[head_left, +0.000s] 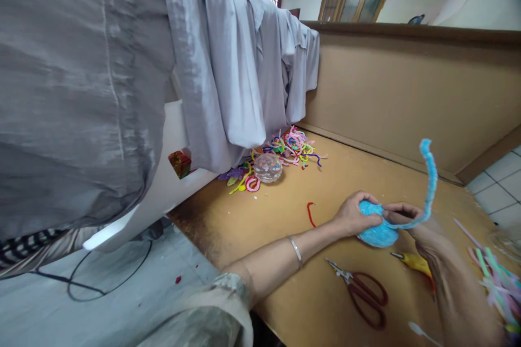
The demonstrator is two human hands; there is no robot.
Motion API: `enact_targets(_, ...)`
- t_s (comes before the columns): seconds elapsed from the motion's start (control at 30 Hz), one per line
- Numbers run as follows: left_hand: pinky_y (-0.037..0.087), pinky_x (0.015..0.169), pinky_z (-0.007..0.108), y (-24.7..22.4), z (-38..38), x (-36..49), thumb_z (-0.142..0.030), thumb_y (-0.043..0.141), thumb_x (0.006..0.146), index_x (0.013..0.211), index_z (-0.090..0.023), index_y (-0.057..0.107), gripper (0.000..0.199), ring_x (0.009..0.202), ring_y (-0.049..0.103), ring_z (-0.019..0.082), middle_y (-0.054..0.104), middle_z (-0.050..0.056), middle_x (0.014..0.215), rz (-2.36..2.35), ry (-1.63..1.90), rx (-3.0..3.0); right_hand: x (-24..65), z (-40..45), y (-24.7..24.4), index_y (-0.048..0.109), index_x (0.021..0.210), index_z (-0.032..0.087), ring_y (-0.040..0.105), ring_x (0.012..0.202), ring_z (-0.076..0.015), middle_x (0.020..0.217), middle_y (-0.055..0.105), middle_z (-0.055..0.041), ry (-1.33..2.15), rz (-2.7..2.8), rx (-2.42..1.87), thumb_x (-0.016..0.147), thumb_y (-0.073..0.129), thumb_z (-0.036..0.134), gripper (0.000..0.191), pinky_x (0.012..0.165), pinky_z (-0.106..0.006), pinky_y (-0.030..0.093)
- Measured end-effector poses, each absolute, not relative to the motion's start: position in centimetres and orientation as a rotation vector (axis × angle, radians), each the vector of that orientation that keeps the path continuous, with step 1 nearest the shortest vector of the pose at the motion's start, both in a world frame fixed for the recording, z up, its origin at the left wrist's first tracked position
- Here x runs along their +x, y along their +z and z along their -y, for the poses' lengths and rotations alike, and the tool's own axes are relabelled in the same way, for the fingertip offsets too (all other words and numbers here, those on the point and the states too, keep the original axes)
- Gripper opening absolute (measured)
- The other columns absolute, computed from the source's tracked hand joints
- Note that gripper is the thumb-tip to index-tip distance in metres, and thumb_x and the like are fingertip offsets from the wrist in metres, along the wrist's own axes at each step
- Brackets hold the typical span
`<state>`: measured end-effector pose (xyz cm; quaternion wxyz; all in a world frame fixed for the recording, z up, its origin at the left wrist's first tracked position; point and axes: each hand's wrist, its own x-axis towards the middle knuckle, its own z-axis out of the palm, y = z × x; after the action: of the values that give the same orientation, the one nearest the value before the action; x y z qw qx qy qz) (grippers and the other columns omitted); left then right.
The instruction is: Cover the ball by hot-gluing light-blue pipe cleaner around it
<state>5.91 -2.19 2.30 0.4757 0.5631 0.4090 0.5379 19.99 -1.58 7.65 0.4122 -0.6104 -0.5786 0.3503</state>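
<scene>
My left hand [355, 216] is closed round a rounded light-blue shape [378, 235] that looks wound from fuzzy pipe cleaner. From its right side a loose blue pipe cleaner [430, 184] runs out and curves upward. My right hand [415, 222] has its fingers pinched at that side, where the pipe cleaner leaves the shape; the fingertips are partly hidden. Below both hands lie scissors [366, 295] with dark red handles, blades slightly apart. A yellow glue gun [415, 263] rests by my right forearm, partly covered by it.
Beyond my left hand lies a short red pipe cleaner [311, 214]. A clear glass bowl [267, 168] stands by a heap of coloured pipe cleaners [295, 143]. More pipe cleaners [494, 282] lie at right. Grey cloth [232, 65] hangs along the left; a brown panel [407, 76] bounds the back.
</scene>
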Motion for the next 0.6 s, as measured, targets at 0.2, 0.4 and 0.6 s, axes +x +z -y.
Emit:
enact_targets(0.2, 0.047, 0.086, 0.029, 1.97, 2.0, 6.0, -0.018, 0.069, 0.062, 0.097, -0.017, 0.062, 0.036, 0.085, 0.055, 0.014, 0.061, 0.0, 0.091, -1.016, 1.329, 1.402, 20.4, 1.2, 7.1, 0.067, 0.058, 0.021, 0.058, 0.053, -0.0171, 0.058, 0.066, -0.0041, 0.98, 1.408, -1.51, 0.038, 0.077, 0.032, 0.025, 0.052, -0.03, 0.048)
enact_targets(0.4, 0.047, 0.085, 0.028, 2.3, 2.32, 5.81, -0.016, 0.068, 0.063, 0.098, -0.017, 0.061, 0.036, 0.086, 0.056, 0.014, 0.062, 0.001, 0.094, -0.975, 1.313, 1.38, 20.82, 1.18, 7.02, 0.067, 0.064, 0.02, 0.06, 0.054, -0.018, 0.061, 0.067, -0.0052, 0.963, 1.514, -1.513, 0.043, 0.081, 0.041, 0.033, 0.051, -0.03, 0.048)
enact_targets(0.6, 0.048, 0.081, 0.026, 2.63, 2.79, 5.61, -0.015, 0.063, 0.064, 0.098, -0.017, 0.058, 0.034, 0.084, 0.056, 0.014, 0.061, 0.001, 0.094, -0.931, 1.319, 1.368, 20.45, 1.84, 7.36, 0.065, 0.064, 0.018, 0.058, 0.053, -0.0162, 0.057, 0.064, -0.0034, 1.011, 1.448, -1.483, 0.036, 0.084, 0.042, 0.042, 0.052, -0.029, 0.047)
